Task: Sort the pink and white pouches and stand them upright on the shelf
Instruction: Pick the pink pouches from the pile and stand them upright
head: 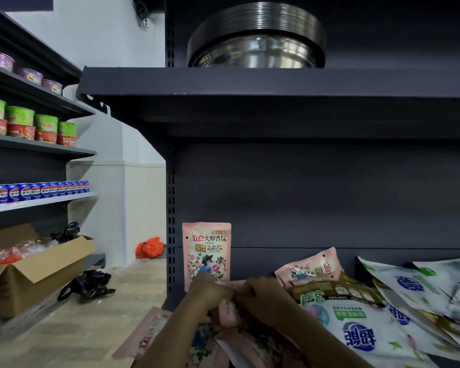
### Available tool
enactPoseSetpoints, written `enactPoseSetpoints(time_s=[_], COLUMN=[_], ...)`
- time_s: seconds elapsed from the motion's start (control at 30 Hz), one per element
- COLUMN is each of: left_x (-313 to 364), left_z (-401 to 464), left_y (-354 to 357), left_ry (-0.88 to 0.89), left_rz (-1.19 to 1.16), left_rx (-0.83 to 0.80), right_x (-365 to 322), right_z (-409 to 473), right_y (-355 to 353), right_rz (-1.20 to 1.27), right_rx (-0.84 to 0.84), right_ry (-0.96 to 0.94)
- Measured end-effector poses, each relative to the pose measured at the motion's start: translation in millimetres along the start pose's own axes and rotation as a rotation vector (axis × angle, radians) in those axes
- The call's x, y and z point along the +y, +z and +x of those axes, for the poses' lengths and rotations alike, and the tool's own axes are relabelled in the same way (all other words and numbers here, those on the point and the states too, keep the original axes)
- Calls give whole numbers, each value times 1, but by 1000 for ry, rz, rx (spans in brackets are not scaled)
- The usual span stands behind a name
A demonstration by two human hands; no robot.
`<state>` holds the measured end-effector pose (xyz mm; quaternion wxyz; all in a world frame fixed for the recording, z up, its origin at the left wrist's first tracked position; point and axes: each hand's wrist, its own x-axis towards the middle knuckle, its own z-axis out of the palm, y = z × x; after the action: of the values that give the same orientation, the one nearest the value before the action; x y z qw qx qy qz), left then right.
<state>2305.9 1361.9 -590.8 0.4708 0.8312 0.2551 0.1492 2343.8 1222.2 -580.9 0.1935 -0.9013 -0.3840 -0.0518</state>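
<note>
One pink pouch (206, 251) stands upright at the left end of the dark shelf (290, 254), against the back panel. Just in front of it, my left hand (207, 290) and my right hand (262, 296) meet and both pinch the top edge of another pink pouch (230, 310). More pink pouches (154, 333) lie flat beneath my arms. A further pink pouch (311, 266) leans on the pile at the right. White pouches (367, 333) with blue and green print lie flat and overlapping across the right of the shelf.
A shelf above (276, 83) carries stacked steel bowls (258, 38). To the left another rack holds noodle cups (32, 123) and blue cans (37, 191). An open cardboard box (37, 272), black bags (88, 284) and an orange bag (149, 248) sit on the floor.
</note>
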Motion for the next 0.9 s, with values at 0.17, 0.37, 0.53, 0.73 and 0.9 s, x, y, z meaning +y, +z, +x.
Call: enactPoseSetpoints(time_s=[0.17, 0.37, 0.53, 0.73, 0.9], left_x=[24, 47, 53, 33, -7], left_z=[-18, -43, -56, -62, -50], left_y=[5, 4, -5, -13, -30], left_ry=[297, 696, 678, 521, 410], left_rz=[50, 142, -267, -447, -96], left_rx=[260, 542, 554, 418, 387], right_x=[7, 8, -14, -25, -24], right_z=[-8, -16, -23, -15, -5], right_y=[-3, -3, -13, -14, -9], right_rz=[147, 405, 1010, 1328, 1122], right_rx=[128, 101, -37, -22, 4], right_ry=[87, 105, 30, -53, -97])
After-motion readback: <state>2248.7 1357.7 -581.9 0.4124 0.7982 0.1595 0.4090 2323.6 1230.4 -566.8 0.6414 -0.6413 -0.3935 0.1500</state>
